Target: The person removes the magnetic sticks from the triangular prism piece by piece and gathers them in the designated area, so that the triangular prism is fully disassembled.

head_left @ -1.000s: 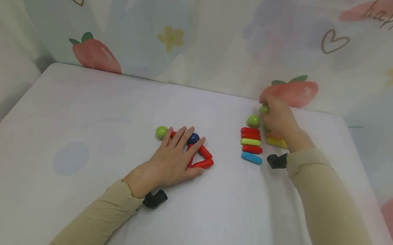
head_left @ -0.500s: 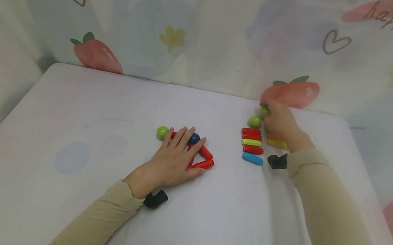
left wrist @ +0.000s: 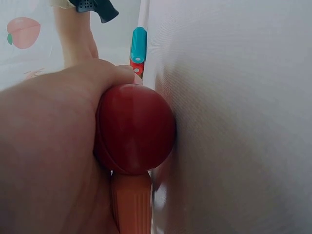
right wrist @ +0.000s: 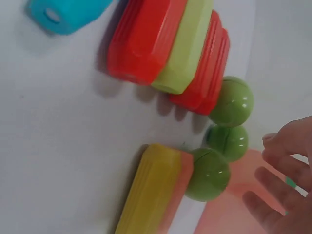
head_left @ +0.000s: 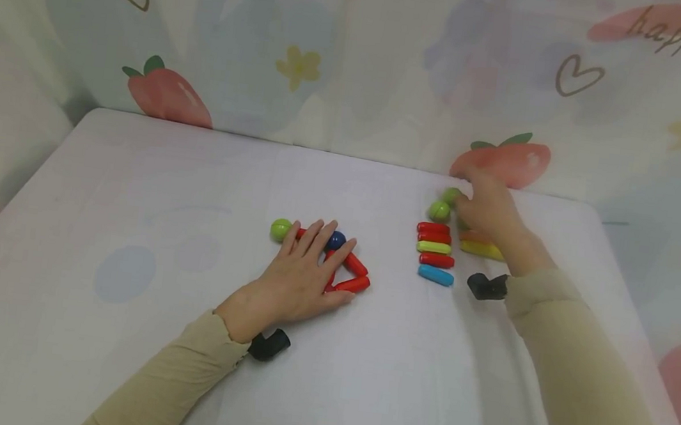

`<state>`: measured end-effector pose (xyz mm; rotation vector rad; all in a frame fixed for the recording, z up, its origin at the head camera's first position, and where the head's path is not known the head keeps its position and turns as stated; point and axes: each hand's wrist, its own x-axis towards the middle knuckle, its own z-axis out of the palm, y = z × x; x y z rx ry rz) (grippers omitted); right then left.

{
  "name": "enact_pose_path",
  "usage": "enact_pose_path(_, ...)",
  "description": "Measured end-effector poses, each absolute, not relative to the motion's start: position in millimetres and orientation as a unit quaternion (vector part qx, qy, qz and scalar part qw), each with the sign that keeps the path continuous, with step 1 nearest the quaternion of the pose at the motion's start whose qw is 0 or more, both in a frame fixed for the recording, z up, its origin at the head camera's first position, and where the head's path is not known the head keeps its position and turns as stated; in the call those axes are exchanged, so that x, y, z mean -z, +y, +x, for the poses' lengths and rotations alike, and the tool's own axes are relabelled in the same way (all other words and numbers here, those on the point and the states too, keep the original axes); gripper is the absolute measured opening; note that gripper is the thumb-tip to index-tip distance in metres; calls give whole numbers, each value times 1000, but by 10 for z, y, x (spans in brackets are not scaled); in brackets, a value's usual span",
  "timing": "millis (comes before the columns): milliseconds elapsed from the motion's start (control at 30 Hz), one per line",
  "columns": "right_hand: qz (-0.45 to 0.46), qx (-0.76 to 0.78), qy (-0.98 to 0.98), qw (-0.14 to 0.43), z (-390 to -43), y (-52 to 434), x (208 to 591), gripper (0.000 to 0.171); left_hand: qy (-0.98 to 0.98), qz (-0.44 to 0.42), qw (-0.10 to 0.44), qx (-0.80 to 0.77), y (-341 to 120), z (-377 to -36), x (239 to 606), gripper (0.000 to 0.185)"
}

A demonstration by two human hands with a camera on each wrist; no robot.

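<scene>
- Right grip [head_left: 488, 212] at the far right of the desk [head_left: 131, 167], reaching over the three green balls [right wrist: 226, 141] — fingers [right wrist: 287, 170] straight and loose, closed on nothing, just beside the balls rather than round any of them.
- Balls clustered at the far end of the row of sticks [head_left: 435, 248]: one against the last red stick, one behind it, one touching the end of the yellow stick [right wrist: 146, 195].
- Best done, by the look of it, with fingertips only: pinch a single ball from above and lift straight up, so that the neighbours and the row stay where they lie. Likely to roll if nudged sideways, being smooth and round.
- Wrist kept high and clear of the yellow stick, which lies right under the palm.
- Right forearm stretched forward and to the right, sleeve low over the desk, hand turned inward toward the balls.
- Left grip [head_left: 301, 278] flat and spread, pressing down on the red triangle of sticks [head_left: 354, 284] — holding by weight, not by curling; worth leaving firm there, to steady that figure.
- Blue ball [head_left: 336, 241] beside the fingertips and a fourth green ball [head_left: 280, 229] just left of them.
- Rounded red stick end [left wrist: 135, 127] pinned under the left palm in the wrist view.
</scene>
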<state>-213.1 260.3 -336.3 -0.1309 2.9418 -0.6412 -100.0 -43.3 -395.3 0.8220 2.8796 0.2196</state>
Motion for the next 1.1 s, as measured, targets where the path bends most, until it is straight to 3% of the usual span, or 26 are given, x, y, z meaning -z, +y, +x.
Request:
enact_pose_path(400,-95,224,970,9,-1906,2472,3195,44,956,274,69,-78,-439,-1005,3960,80)
enact_pose_path(633,-143,228,962,-53,-1739,2368,3225,32,956,276,67,-77,-437,-1009,3963,79)
enact_pose_path(1100,-179,251,945,-108,-1253,2104,3377,32,956,274,70,-76,-428,-1010,3963,80)
